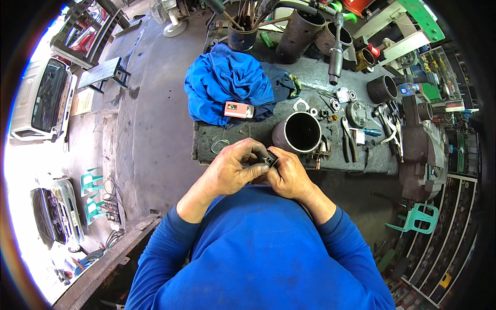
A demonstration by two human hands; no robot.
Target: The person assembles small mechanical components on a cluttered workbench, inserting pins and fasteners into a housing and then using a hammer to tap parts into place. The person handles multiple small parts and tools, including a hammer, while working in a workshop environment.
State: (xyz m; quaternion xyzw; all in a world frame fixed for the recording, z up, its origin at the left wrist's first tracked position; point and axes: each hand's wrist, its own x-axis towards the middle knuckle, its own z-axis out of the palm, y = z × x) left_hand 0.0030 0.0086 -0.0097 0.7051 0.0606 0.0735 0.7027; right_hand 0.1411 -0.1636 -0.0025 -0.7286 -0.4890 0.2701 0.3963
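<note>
My left hand and my right hand meet in front of my chest, just short of the workbench's near edge. Between their fingertips is a small black part, pinched from both sides. My fingers cover much of it, so its exact kind is hard to make out. Right beyond my right hand, an open dark metal cylinder stands upright on the workbench. A small red and white cardboard box rests on a heap of blue cloth beyond my left hand. Thin wire lies close to that hand.
Pliers, a blue-handled screwdriver, a round slotted metal cover and small rings lie to the right. More metal cylinders and a tool-filled can stand at the back. A green plastic chair is at lower right.
</note>
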